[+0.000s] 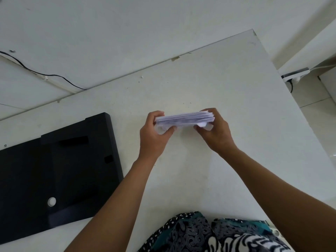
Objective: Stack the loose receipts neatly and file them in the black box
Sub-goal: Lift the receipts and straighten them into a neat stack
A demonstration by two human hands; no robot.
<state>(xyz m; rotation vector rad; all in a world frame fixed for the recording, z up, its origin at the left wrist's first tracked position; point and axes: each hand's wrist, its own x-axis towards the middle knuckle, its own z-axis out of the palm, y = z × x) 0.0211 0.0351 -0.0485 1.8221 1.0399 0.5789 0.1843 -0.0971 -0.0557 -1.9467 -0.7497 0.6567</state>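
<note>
Receipts (184,119) gripped between both hands, outside black box (54,171).

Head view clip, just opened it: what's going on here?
A person holds a stack of receipts above the white table, left hand gripping one end and right hand the other, squaring it up. The black box lies to the left on the table, and nothing is filed in it yet.
</note>
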